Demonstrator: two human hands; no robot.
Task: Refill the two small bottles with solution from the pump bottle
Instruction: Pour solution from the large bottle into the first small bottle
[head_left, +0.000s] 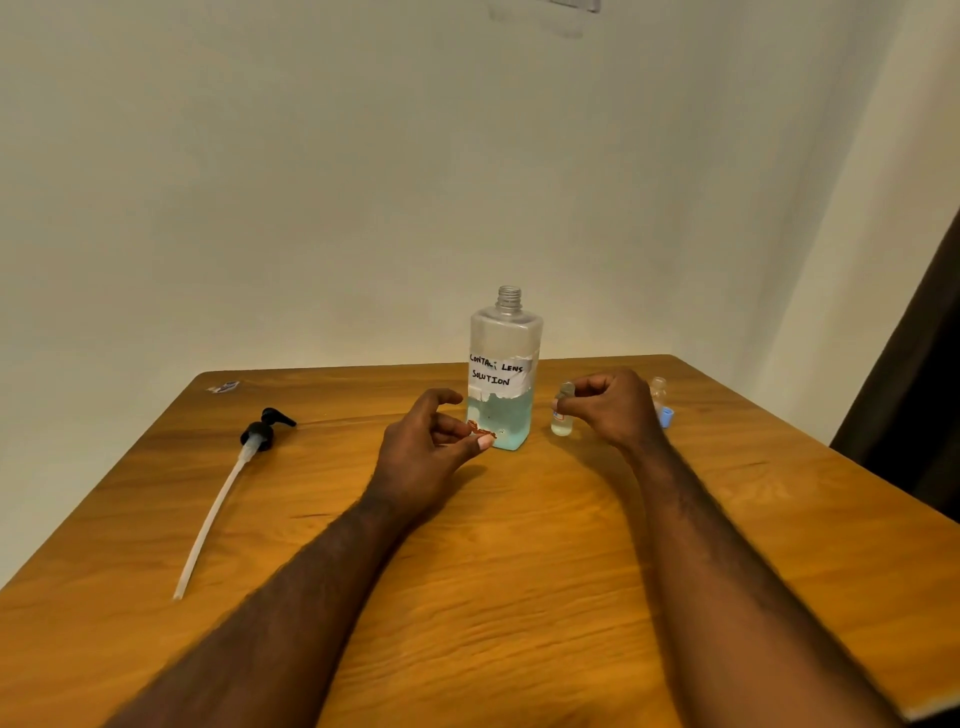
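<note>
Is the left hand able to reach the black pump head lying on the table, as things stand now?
Probably yes: the black pump head lies on bare table left of the left hand, with nothing between them.

A white label (500, 373) is wrapping the pump bottle (506, 332), showing handwritten black capitals: "CONTACT LENS" over "SOLUTION". The small bottle (561, 427) is carrying a sticker (558, 414) too small to read. A printed scrap (224, 386) is lying on the bench (519, 545), unreadable.

Warm, dim indoor light; soft shadows; mild blur; wide-angle bending toward the edges.
</note>
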